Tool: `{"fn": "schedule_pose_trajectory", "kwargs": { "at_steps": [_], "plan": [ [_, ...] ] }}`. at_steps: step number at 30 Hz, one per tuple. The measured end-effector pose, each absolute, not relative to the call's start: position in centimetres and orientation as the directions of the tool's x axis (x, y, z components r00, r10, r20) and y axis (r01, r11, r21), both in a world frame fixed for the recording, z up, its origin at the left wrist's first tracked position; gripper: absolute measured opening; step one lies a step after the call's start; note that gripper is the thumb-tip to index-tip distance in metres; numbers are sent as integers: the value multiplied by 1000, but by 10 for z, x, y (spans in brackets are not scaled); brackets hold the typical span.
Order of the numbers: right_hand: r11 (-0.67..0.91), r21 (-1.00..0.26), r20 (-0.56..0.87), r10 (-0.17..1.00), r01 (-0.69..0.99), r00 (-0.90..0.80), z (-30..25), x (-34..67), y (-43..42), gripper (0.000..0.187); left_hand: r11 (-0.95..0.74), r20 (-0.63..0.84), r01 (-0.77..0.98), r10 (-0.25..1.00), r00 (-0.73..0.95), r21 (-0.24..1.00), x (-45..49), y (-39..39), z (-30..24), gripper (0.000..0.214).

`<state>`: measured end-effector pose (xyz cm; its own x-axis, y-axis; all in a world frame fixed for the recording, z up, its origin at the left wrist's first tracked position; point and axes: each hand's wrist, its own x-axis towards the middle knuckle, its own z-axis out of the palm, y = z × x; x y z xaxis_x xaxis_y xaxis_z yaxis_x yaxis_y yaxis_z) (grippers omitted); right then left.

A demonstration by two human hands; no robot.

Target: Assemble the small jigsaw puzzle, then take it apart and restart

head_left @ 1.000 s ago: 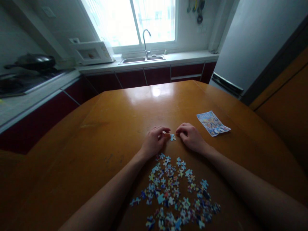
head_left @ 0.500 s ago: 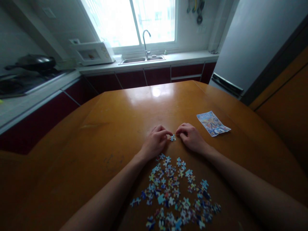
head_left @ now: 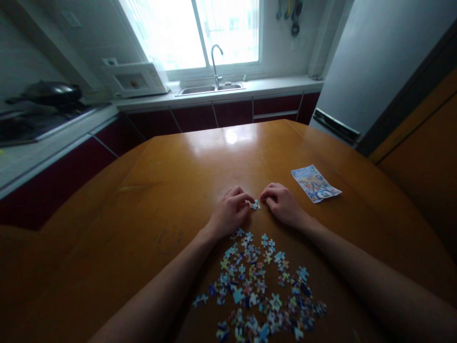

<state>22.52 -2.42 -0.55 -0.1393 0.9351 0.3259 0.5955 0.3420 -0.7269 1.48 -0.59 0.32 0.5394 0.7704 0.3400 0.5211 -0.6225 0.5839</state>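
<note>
A small light-blue and white jigsaw puzzle piece [head_left: 255, 205] lies on the table between my two hands. My left hand [head_left: 231, 209] rests just left of it, with index finger and thumb closed at the piece's left side. My right hand [head_left: 281, 202] lies to the right, its fingers curled and pressed together close to the piece's right edge. Whether anything is in the right fingertips is too small to tell. Many loose jigsaw puzzle pieces [head_left: 253, 271], mostly blue and white, are scattered between my forearms.
The wooden table [head_left: 178, 166] has a rounded edge. A printed picture sheet [head_left: 316, 183] lies beyond my right hand. Behind the table are a counter with a sink [head_left: 197, 90], a microwave [head_left: 135, 78], a pan [head_left: 50, 93] on the stove and a fridge [head_left: 385, 62] at right.
The view has shifted very slightly. Both hands stay in about the same place around the small piece, and the loose pieces have not moved.
</note>
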Motion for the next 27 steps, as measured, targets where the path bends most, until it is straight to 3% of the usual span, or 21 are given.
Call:
{"fn": "schedule_pose_trajectory", "kwargs": {
  "at_steps": [8,17,27],
  "plan": [
    [353,-721,338,930,596,-142,-5,225,-24,22,-629,364,504,767,529,592,15,-4,0,3],
    [354,-712,338,930,606,-146,-6,225,-24,22,-669,349,472,722,598,575,14,-2,-1,11],
    [360,-717,340,928,597,-151,-6,225,-25,22,-630,362,467,758,543,620,15,-3,2,2]
  ]
}}
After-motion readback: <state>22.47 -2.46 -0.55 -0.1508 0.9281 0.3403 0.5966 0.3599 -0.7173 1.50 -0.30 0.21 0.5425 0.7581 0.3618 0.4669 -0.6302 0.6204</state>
